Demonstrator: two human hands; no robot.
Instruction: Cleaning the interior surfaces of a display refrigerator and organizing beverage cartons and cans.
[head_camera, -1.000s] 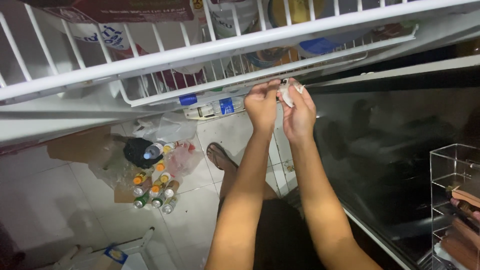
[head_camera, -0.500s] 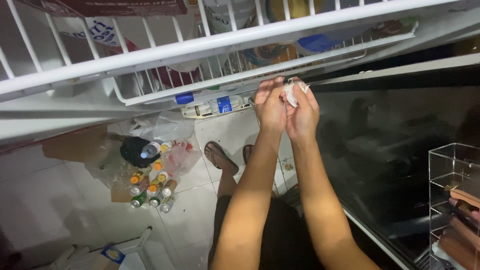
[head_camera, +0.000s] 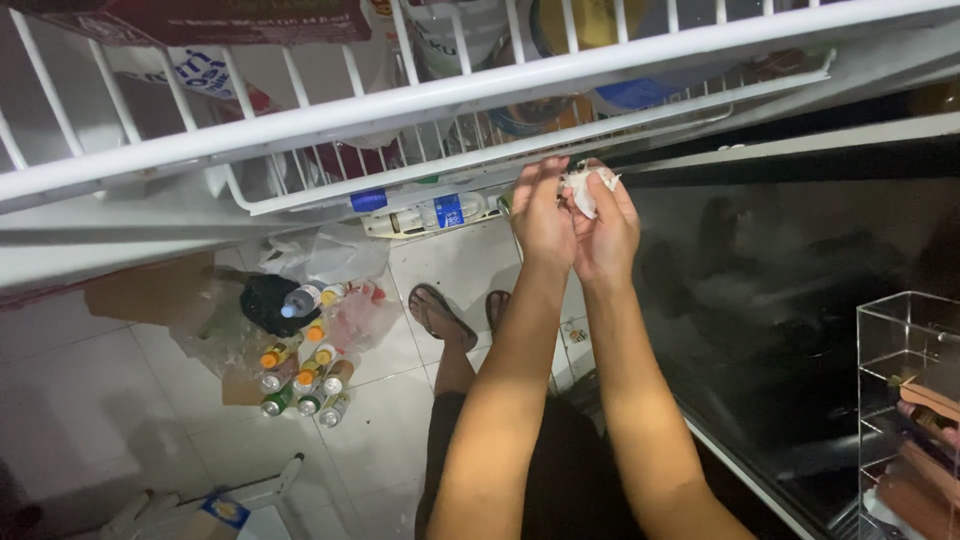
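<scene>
Left hand (head_camera: 541, 215): raised, fingers curled, fingertips meeting the crumpled white wad (head_camera: 587, 187) from its left side; it pinches an edge of the wad rather than closing round it. Right hand (head_camera: 607, 232): palm cupped beneath and behind the same wad, fingers closed loosely on it. Both hands share the one piece, which looks like tissue or thin paper; exact material unclear.

Landmark: white wire shelf (head_camera: 480, 95), crossing the top of the view. The wad sits just below the shelf's lower front rail, touching or nearly touching it; contact cannot be confirmed.

Progress, as judgement: the wad is in hand and already brought up to the rail. Whether any wiping or unwrapping is done cannot be read from the rail's surface. Wad is not yet released.

Surroundings, left to right relative to the shelf: well below its left part, on the tiled floor, a cluster of small capped bottles (head_camera: 300, 380) beside a dark bag (head_camera: 262, 303) and a clear plastic bag. Directly below its middle, a lying bottle with blue cap (head_camera: 430, 212). Below that, two sandalled feet (head_camera: 440, 315). Below its right part, a dark glossy surface (head_camera: 780, 300); far lower right, a clear acrylic organiser (head_camera: 905, 400).

Obstructions: the shelf rail crowds the fingers from above.
</scene>
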